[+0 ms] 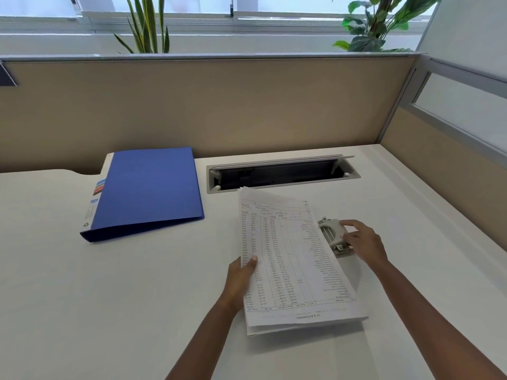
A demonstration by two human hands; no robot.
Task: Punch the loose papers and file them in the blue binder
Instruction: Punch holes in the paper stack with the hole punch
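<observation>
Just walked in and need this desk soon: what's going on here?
A person's left hand grips a stack of printed papers by its left edge; the stack's right edge reaches the hole punch, which the right hand holds. The blue binder lies closed on the desk to the left, untouched.

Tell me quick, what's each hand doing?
Left hand: closed, pinching the papers.
Right hand: touching the hole punch; grip cannot be told.
</observation>
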